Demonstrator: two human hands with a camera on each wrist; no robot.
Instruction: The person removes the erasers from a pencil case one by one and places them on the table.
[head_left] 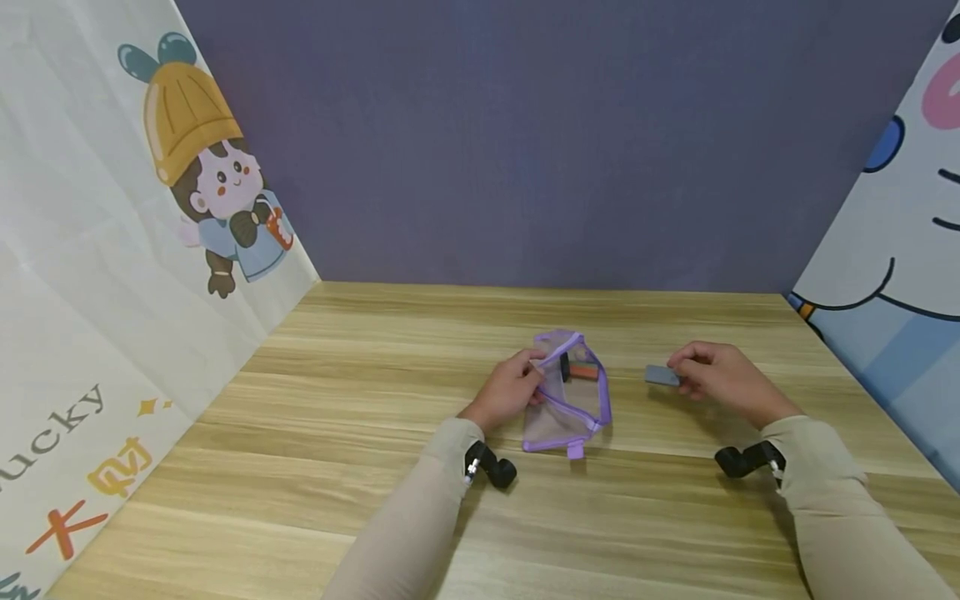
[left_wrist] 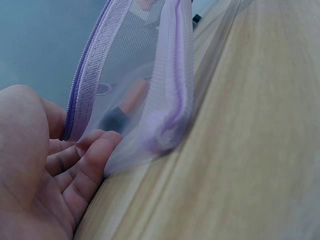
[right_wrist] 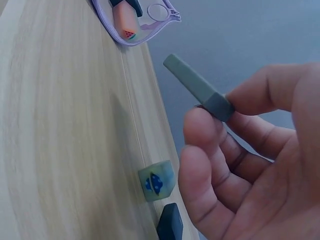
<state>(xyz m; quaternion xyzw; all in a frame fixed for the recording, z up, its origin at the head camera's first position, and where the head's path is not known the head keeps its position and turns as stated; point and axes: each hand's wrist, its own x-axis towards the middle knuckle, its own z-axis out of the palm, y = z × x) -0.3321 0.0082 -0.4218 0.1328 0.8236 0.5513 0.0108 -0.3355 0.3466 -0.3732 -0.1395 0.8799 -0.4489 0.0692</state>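
A purple-trimmed mesh zip pouch (head_left: pixel 604 400) lies on the table with its mouth open. My left hand (head_left: pixel 510 392) pinches the zipper edge on the pouch's left side, thumb on one side and fingers on the other. Through the mesh show a reddish-orange block (head_left: pixel 584 371) and a black piece (head_left: pixel 565 367). To the right of the pouch, my right hand (head_left: pixel 720 379) holds a flat grey eraser-like block (right_wrist: pixel 195 82) by one end, between thumb and fingers. That block is raised above the tabletop, its free end pointing toward the pouch.
In the right wrist view, a pale greenish block with a blue planet picture (right_wrist: pixel 156 181) and a dark block (right_wrist: pixel 170 223) lie on the wood-grain table (head_left: pixel 360 400) near the right hand. A purple-grey panel (head_left: pixel 555 150) rises along the table's back edge, with printed sheets at both sides.
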